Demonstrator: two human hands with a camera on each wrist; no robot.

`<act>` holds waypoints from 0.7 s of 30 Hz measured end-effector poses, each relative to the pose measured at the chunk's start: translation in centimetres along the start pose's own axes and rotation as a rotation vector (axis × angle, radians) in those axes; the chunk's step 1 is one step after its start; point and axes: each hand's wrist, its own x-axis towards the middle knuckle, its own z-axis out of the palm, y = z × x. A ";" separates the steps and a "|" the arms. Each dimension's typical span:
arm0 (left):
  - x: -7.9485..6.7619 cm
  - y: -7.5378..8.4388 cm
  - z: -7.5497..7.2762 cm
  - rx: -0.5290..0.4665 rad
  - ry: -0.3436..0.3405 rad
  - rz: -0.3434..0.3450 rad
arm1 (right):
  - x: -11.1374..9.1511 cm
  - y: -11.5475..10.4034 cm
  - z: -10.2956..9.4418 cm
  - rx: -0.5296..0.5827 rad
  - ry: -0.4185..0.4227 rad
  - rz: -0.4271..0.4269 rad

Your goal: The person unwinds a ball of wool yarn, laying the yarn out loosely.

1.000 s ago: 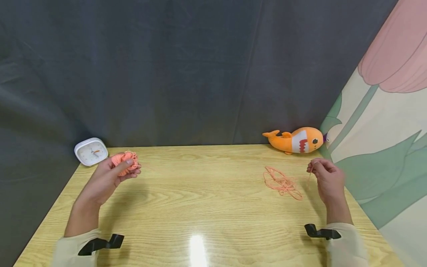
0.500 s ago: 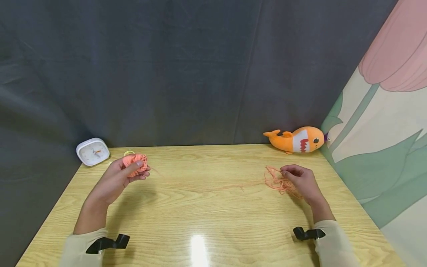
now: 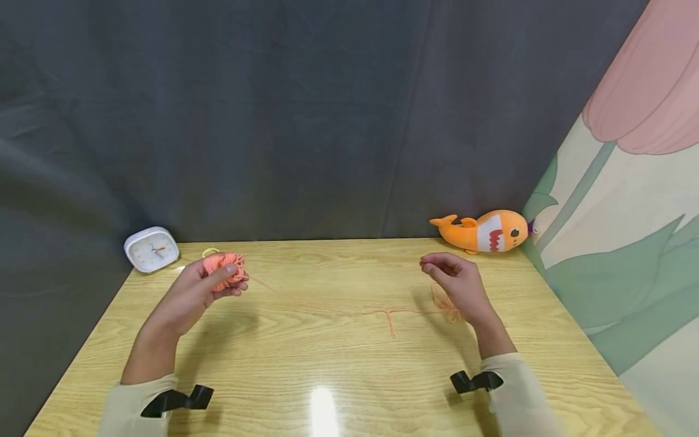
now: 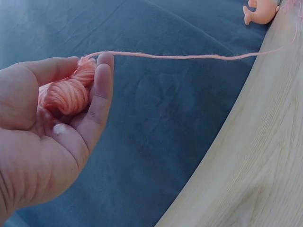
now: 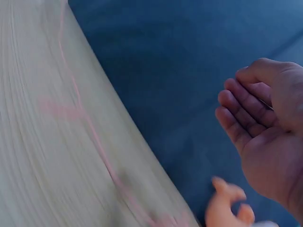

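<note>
My left hand [image 3: 177,303] holds a small wound ball of coral-pink yarn [image 4: 68,97] between thumb and fingers. From that hand's fingertips a single strand [image 4: 189,57] stretches rightward, and in the head view it runs low across the table to a loose tangle of yarn [image 3: 441,297]. One short loop [image 3: 392,328] sticks out of the strand toward the front edge. Raised at the right, my right hand [image 3: 459,288] partly covers the tangle. Its fingers [image 5: 236,120] are loosely bent, with nothing in the palm in the right wrist view.
A white clock [image 3: 151,250] stands at the table's back left corner. By it lies a thin yellow-green ring [image 3: 210,250], partly behind the left hand. An orange plush shark [image 3: 494,232] sits at the back right, before a dark curtain [image 3: 306,121]. A painted wall [image 3: 644,243] bounds the right side.
My right hand, which pinched a strand at the far right, has moved left past the tangle and shows no yarn now. My left hand with the ball has shifted slightly right.
</note>
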 end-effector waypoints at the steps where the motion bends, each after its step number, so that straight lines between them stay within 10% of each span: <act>1: 0.0 0.0 0.0 0.000 -0.002 0.001 | 0.2 -0.3 1.0 0.015 -0.014 -0.007; 21: 0.5 -0.4 1.4 -0.001 -0.030 -0.007 | 1.8 -2.1 15.6 0.213 -0.236 -0.049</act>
